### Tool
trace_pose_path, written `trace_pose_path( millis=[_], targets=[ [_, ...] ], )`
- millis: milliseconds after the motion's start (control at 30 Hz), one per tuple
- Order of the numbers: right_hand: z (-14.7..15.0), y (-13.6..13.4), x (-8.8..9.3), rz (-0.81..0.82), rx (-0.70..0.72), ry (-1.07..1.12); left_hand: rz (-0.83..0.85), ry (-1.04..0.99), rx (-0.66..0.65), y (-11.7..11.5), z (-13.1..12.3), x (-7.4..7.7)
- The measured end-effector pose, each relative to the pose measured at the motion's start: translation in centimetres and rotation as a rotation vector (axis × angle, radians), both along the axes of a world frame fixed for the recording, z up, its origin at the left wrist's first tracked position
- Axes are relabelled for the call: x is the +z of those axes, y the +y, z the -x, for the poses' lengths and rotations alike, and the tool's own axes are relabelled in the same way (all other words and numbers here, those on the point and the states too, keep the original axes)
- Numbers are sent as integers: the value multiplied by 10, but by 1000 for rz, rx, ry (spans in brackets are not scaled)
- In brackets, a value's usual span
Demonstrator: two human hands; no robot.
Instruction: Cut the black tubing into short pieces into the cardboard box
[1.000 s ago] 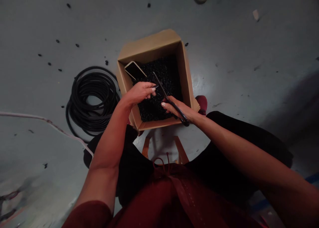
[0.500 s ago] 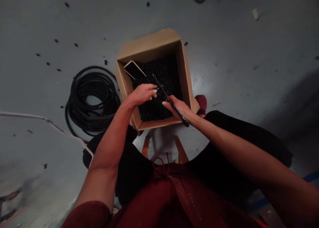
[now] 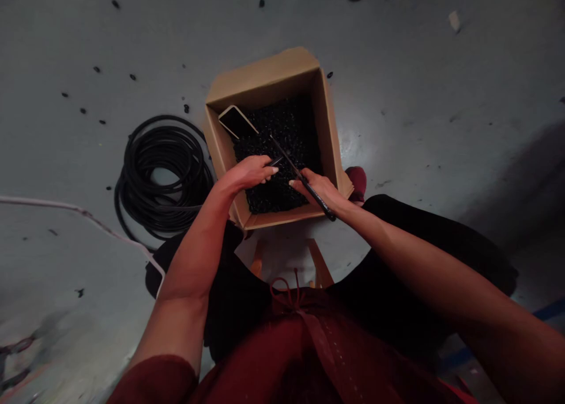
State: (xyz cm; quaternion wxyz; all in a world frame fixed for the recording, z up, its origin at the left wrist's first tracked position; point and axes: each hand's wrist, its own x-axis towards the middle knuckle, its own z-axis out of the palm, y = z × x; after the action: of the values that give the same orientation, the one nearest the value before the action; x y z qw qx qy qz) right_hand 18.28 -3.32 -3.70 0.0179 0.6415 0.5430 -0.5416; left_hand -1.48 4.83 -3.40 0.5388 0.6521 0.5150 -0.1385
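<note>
Black rod (image 3: 286,156) lies in right hand's (image 3: 318,192) grip; left hand (image 3: 247,174) just beside.

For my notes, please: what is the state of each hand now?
Left hand: closed, holding a short black piece.
Right hand: closed, holding a thin black tool.

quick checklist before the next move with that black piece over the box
1. Left hand holding the short black piece over the box: ok.
2. Right hand gripping the long thin black tool: ok.
3. Tool tip touching the black pieces in the box: cannot tell.
4. Phone lying on the pieces, apart from both hands: ok.
5. Cardboard box upright on the floor, top open: ok.
6. Floor around the box free of stray black bits: not ok, several lie there.
</note>
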Motion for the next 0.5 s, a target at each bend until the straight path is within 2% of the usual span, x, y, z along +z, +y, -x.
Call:
trace_pose_path(
  millis=[200,367,500],
  targets=[
    [-3,3,-3,13,9,-49,23,67,-54,0,2,0],
    [0,0,-5,31,73,-63,-64,191,-246,-1,-3,3],
    [2,-5,-10,52,115,-58,-76,264,-324,-5,2,-11]
  ],
)
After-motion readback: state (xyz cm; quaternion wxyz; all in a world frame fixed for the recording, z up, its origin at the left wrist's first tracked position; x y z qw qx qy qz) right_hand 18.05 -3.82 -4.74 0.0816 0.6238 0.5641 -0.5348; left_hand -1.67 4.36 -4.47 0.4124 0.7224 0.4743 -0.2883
